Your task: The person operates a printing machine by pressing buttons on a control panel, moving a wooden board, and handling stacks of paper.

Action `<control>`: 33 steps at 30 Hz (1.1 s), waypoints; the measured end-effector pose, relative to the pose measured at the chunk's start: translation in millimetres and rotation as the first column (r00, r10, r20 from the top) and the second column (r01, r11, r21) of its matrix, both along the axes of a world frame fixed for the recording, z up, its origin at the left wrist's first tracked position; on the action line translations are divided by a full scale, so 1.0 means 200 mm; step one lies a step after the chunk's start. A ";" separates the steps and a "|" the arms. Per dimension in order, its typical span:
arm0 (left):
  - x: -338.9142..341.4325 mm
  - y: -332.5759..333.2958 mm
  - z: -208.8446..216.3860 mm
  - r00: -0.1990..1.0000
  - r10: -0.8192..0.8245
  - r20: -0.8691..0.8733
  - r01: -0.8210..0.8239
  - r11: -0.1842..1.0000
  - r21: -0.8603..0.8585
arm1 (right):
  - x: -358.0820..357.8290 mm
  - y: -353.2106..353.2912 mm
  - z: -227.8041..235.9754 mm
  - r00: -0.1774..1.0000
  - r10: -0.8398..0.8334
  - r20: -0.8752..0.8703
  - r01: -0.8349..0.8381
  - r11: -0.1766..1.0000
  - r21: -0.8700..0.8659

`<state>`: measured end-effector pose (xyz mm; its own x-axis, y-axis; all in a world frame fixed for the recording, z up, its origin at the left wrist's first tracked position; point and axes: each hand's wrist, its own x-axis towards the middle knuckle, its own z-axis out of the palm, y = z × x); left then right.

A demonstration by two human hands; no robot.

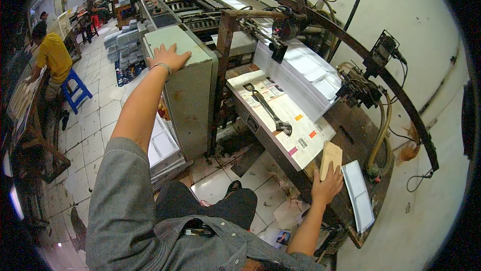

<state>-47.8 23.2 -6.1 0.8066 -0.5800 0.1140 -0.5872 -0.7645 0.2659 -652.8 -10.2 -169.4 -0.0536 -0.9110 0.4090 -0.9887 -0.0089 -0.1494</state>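
My left hand (169,59) lies with its fingers spread on the pale green top of a metal machine cabinet (186,95). At the table's near corner, my right hand (326,187) grips a pale wooden block (331,160), thumb on one side and fingers over the other. Beside that hand lies a narrow stack of printed white sheets (357,196). An adjustable wrench (270,110) rests on a printed white board (295,143) just beyond the block. Farther back, a tall stack of white printed paper (305,70) stands under the machine's feeder parts.
A rusty metal frame bar (396,88) arches over the table, with hoses (383,146) hanging from it. Paper piles (163,143) sit beside the cabinet, near my legs. To the left, a person in a yellow shirt (56,55) sits on a blue stool (76,90). Other people sit farther back.
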 end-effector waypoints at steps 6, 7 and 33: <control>0.00 0.00 0.00 1.000 0.000 0.002 0.000 1.000 0.002 | 0.00 0.00 0.00 1.000 -0.003 -0.006 0.003 1.000 -0.005; 0.00 0.00 0.00 1.000 0.001 0.002 -0.001 1.000 0.001 | 0.00 0.00 0.00 1.000 -0.004 -0.006 0.004 1.000 -0.001; 0.00 -0.01 -0.01 1.000 0.005 0.016 -0.005 1.000 -0.008 | 0.01 0.02 0.03 0.999 0.007 0.043 -0.007 1.000 0.016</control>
